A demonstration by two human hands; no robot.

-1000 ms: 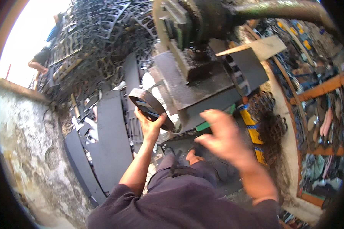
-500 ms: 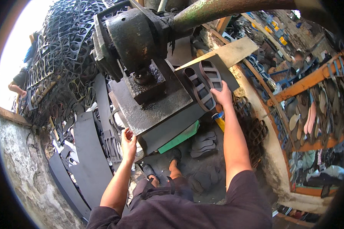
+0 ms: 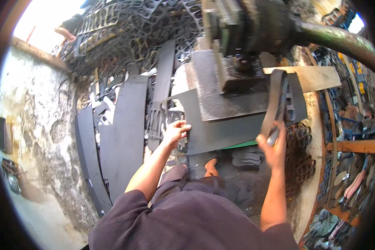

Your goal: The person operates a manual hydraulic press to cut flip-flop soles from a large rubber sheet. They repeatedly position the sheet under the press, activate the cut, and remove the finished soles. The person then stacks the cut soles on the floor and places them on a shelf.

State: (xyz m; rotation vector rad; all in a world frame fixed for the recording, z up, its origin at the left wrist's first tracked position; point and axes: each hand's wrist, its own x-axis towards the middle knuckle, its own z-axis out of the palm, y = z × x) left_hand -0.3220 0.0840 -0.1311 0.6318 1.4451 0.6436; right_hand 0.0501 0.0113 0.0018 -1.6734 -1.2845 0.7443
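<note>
Black rubber sheet (image 3: pixel 221 129) lies under the press plate (image 3: pixel 229 89) at the head view's centre; the left hand (image 3: pixel 175 132) pinches its edge at nine o'clock. At three o'clock the right hand (image 3: pixel 273 148) grips a sole-shaped cutting die (image 3: pixel 279 98) lifted off the sheet, which looks uncut here, though cut soles (image 3: pixel 246 158) lie below.

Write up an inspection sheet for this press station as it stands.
Surface: press bed, dark metal plate under the ram.
Job's things: black rubber sheet lying under the plate edge; metal cutting die upright at the plate's right.
Clutter: long black strips leaning left; punched-out scrap heaped behind; cut soles on the floor.
Hands: left hand grips the sheet's edge; right hand holds the die.
Cables: nothing seen.
Surroundings: rough wall left; wooden racks right.
</note>
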